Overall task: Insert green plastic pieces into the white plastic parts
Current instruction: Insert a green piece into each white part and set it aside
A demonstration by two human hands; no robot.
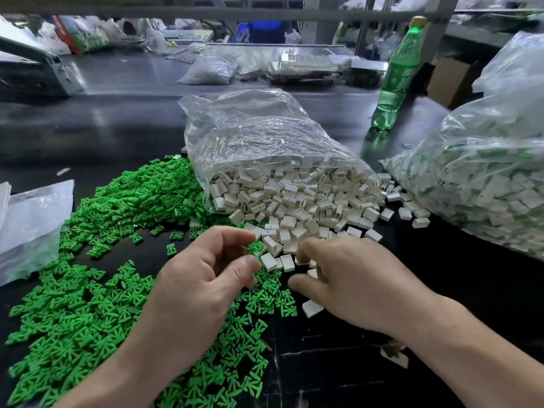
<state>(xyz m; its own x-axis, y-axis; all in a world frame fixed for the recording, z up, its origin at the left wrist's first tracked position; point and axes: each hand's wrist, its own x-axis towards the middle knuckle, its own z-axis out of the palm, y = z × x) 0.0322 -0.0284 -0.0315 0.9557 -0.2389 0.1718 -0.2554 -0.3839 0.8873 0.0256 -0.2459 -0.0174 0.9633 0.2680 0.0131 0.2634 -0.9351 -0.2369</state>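
Green plastic pieces (97, 290), flat and fan-ribbed with matte faces, lay heaped loose from 10 o'clock down to 7 o'clock. The white plastic parts (294, 201), small hollow blocks with slots, spilled toward the centre from the mouth of a crinkled clear bag (250, 128) lying at 12 o'clock. The two heaps met just above the hands.

The left hand (200, 278) hovered over the green heap's edge. Its fingers were curled in, and thumb and forefinger were bent toward each other with a gap between. I could not tell whether it held a piece. The right hand (353, 284) was arched knuckles-up at 5 o'clock. Its fingertips were down among the nearest white blocks and its thumb was tucked under, so its grip was hidden.

A single white block (312, 308) sat just below that thumb.

All of it rested on a glossy dark table (117, 113). At 3 o'clock bulged a filmy bag (485, 187) packed with white-and-green pieces. A translucent green bottle (397, 75) with a yellow cap stood at 1 o'clock. A flat, cloudy plastic bag (32, 219) lay at 9 o'clock.
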